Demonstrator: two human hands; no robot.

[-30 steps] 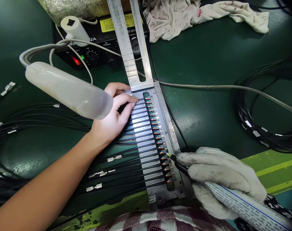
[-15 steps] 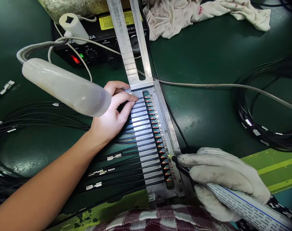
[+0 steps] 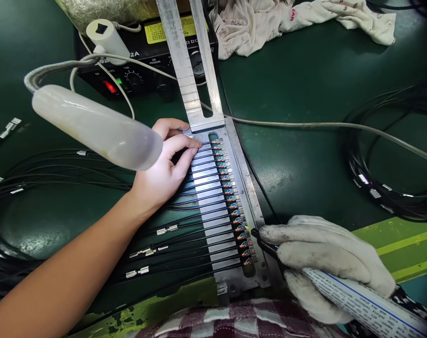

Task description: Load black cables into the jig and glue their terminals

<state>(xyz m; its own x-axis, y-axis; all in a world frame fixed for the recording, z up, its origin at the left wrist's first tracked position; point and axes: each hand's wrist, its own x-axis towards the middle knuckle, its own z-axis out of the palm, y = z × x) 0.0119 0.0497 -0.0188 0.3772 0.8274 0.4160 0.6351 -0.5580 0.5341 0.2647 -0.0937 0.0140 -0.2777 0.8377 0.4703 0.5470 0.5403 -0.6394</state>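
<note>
My bare left hand (image 3: 169,157) pinches the end black cable (image 3: 206,142) at the far end of a metal fixture (image 3: 253,281), thumb against fingertips. Several black cables lie side by side across this fixture, their orange and blue wires (image 3: 233,205) ending at small metal connectors along the right. In my right hand (image 3: 326,253), which wears a stained white glove, is a dispensing syringe (image 3: 354,295) with printed text and a blue line. Its black nozzle (image 3: 264,240) points left, and the thin yellowish tip is at the connector row, near the lower part. Whether it touches a wire I cannot tell.
A white lamp head (image 3: 97,126) on a bent neck hangs over my left wrist. Behind stands a black controller (image 3: 146,77) with a lit red switch. Coiled cables (image 3: 371,188) lie at right, more cables (image 3: 75,176) at left, a cloth (image 3: 248,33) at the back.
</note>
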